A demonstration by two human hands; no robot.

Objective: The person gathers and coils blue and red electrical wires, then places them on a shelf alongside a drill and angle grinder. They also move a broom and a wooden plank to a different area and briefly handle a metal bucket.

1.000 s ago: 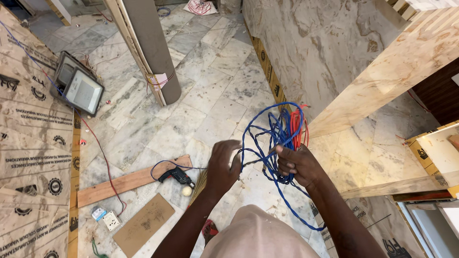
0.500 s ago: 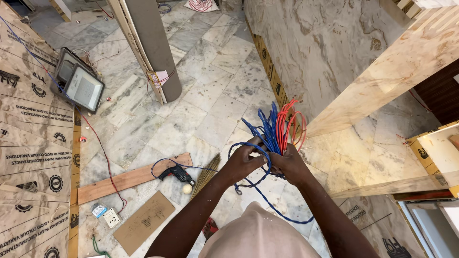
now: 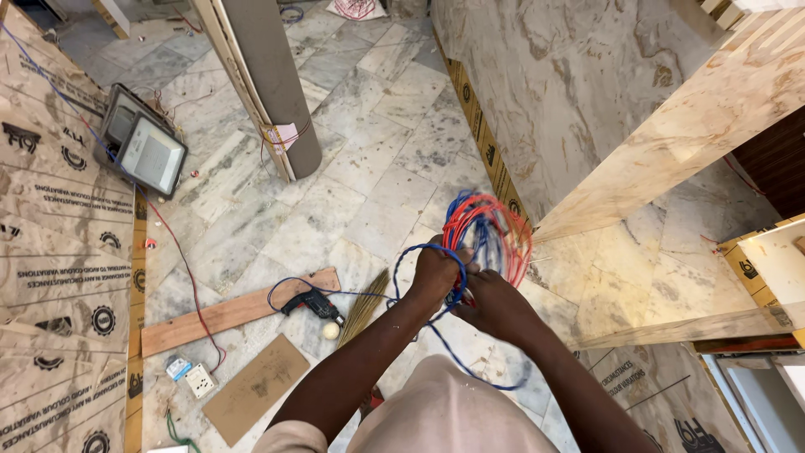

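**Coiling loose wire without making a bird's nest**

Both hands are up at chest height over the pale marble tile floor (image 3: 369,159), working a bundle of thin red and blue electrical wires (image 3: 486,231). The left hand (image 3: 436,273) is closed around the bunch where the loops gather, with a blue strand wrapped over the knuckles. The right hand (image 3: 495,306) sits just beside it, touching the same bundle, fingers curled on the strands lower down; how firmly it pinches I can't tell because of motion blur.

My take: keep the left hand as the fixed anchor and let the right feed each loop to the same size, since a blue tail hangs below the bundle and could snag. Below-left of the bundle, a power drill (image 3: 314,304) and a short wooden plank (image 3: 235,312) lie on the floor.
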